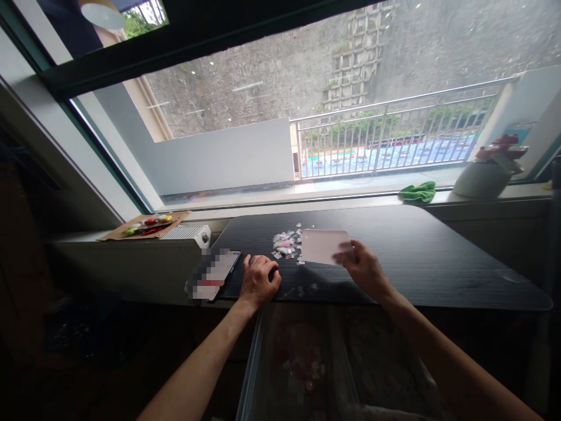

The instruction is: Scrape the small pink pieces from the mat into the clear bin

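My right hand (364, 268) grips the right end of a pale, see-through plastic sheet (325, 247) with rounded corners and a small hole. The sheet is held over the dark table, with its left edge beside a heap of small whitish packets or scraps (286, 244). A few of these bits lie under or near the sheet's lower left corner. Near the table's front edge rests my left hand (259, 279), its fingers curled in; what is inside them, if anything, is hidden. A phone (219, 275) lies just left of that hand, its screen partly blurred.
The black wood-grain table (438, 263) stands against a window. Below its front edge is a clear-sided bin (302, 356), dim inside. Colourful items lie on cardboard (114, 233) by a radiator (190, 234). A green cloth (418, 192) and a white pot (482, 178) sit on the sill.
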`<state>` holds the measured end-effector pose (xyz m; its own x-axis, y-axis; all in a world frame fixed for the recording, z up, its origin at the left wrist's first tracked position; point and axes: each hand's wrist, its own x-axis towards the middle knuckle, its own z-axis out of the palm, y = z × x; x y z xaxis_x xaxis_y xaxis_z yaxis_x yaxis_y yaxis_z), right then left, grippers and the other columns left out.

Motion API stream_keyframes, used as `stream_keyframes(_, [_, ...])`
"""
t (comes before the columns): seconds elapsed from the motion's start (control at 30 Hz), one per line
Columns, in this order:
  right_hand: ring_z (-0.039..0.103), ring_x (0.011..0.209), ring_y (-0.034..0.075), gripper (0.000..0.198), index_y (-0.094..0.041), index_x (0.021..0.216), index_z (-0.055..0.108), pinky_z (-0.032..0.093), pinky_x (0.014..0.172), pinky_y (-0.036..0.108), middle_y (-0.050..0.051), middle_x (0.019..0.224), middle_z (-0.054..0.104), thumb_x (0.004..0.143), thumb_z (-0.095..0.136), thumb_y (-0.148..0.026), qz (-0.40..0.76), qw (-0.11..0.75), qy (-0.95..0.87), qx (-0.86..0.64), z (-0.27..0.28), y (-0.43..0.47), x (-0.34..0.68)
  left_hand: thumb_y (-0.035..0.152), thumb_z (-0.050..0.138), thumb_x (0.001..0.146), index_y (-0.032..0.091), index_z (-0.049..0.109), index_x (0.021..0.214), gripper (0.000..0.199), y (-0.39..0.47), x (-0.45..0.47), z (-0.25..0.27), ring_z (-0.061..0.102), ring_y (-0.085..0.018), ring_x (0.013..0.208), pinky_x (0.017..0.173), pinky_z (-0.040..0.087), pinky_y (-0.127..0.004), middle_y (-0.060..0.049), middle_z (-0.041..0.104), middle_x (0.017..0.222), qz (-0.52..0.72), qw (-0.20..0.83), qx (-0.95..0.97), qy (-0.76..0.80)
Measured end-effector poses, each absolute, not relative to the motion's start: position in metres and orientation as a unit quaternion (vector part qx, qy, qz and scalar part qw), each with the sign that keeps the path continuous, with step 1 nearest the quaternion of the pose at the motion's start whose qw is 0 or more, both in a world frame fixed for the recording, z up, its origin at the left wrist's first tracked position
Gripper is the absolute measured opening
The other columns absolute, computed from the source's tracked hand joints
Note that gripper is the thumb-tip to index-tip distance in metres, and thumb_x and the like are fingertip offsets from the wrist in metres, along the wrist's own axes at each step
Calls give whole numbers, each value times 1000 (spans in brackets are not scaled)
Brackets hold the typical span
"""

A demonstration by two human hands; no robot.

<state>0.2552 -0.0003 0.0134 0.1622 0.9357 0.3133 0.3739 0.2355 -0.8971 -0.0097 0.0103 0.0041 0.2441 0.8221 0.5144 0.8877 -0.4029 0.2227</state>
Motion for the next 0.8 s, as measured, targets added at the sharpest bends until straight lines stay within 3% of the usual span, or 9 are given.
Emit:
stream_keyframes(0.5, [59, 64, 17, 28, -18, 94, 61, 50, 54, 28, 2, 77, 65, 68, 59, -29, 344, 470, -547, -601, 29, -29, 271, 20, 55, 76, 22, 65, 79, 11, 10, -10, 4, 57, -22, 92, 107, 27, -53, -3, 65, 84, -307, 64, -781, -539])
stream_keyframes(0.8, [60, 59, 16, 37, -18, 99, 63, 51, 48, 25, 3, 75, 66, 68, 62, -37, 337, 475, -477, -658, 34, -60, 285, 18, 56, 77, 21, 66, 80, 10, -20, -5, 12, 58, -20, 93, 100, 37, -47, -2, 63, 86, -381, -13, -744, -549])
